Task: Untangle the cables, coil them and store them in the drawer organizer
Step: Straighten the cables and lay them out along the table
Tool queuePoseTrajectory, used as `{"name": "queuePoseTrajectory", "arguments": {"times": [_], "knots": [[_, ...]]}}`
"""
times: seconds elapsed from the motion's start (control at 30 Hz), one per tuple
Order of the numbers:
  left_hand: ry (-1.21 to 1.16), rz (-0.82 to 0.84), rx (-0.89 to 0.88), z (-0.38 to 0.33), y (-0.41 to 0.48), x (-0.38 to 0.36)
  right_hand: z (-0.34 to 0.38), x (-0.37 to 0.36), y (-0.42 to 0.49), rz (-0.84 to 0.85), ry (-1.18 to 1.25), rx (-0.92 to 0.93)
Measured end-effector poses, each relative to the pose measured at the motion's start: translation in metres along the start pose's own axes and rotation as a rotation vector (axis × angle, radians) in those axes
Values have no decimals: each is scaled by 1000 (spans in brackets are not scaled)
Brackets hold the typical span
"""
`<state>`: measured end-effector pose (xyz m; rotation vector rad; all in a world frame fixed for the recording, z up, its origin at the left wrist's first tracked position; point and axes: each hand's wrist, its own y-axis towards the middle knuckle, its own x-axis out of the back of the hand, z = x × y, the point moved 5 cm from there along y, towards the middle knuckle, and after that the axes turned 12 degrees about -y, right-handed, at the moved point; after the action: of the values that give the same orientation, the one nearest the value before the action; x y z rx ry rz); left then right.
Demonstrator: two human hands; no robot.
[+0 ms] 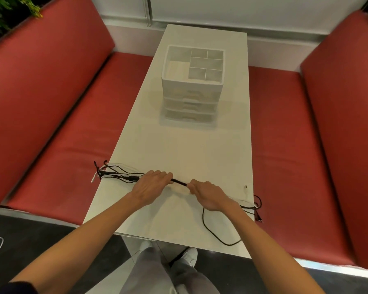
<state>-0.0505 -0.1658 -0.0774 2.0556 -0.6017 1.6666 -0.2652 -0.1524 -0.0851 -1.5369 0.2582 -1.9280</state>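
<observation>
Well beyond the cables (123, 177), compartmented drawer organizer (190, 102).

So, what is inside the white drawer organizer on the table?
The drawer organizer has an open top tray with white dividers; its compartments look bare, nothing in them. The drawers below are shut, so their contents are hidden.

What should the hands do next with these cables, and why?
Probably tease one cable out, likely the black cable looping past the table's near edge. The left hand and right hand both grip the bundle, and its black and white ends lie mixed at both sides, so nothing seems ready to coil.
</observation>
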Motion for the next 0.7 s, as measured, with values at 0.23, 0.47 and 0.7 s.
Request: {"name": "queuePoseTrajectory", "arguments": {"times": [0.23, 0.47, 0.7], "knots": [[-43, 79, 84, -8, -4, -35, 10, 2, -7, -200, -372, 7], [-346, 327, 27, -39, 17, -17, 12, -1, -24, -310, -427, 170], [-267, 407, -19, -59, 32, 7, -12, 15, -35, -217, 126, 57]]}}
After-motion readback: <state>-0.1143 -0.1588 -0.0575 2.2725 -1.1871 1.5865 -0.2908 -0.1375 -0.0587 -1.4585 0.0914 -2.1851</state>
